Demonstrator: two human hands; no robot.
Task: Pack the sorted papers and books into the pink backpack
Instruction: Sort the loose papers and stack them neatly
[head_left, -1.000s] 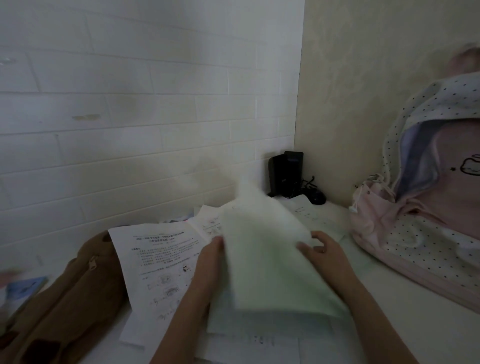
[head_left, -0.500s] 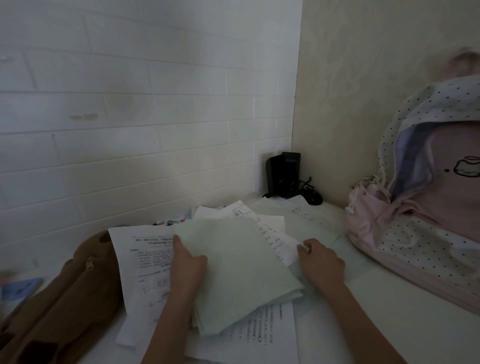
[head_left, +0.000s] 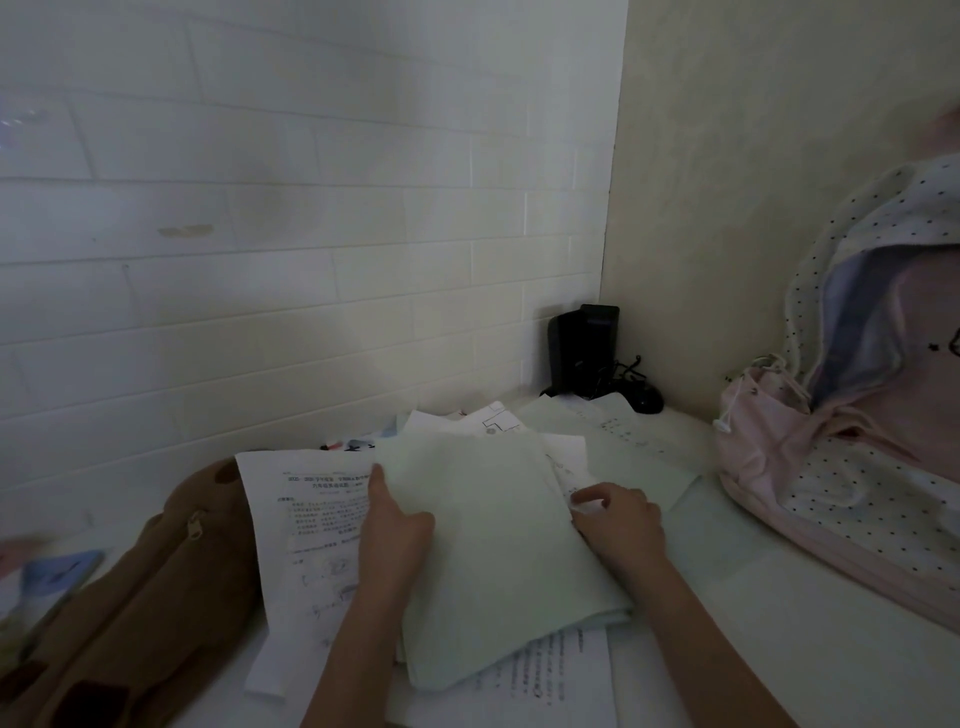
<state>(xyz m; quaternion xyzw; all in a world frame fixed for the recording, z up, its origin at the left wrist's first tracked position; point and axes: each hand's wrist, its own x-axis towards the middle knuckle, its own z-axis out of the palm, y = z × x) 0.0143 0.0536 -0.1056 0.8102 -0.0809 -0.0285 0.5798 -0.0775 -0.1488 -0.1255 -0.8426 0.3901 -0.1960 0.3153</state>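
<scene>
A stack of pale green papers (head_left: 498, 551) lies on top of scattered printed sheets (head_left: 306, 525) in the middle of the white table. My left hand (head_left: 392, 525) holds the stack's left edge, thumb on top. My right hand (head_left: 615, 514) grips its right edge with curled fingers. The pink backpack (head_left: 841, 467) with dotted white lining stands open at the right, against the wall, apart from both hands.
A brown bag (head_left: 130, 613) lies at the left, partly under a printed sheet. A black device with cables (head_left: 584, 351) stands in the back corner. More sheets (head_left: 613, 431) spread toward the backpack. A blue booklet (head_left: 52, 577) lies at the far left.
The green stack, lifted and tilted a second ago, has come down flat onto the printed sheets. Both hands have shifted to its two side edges.
</scene>
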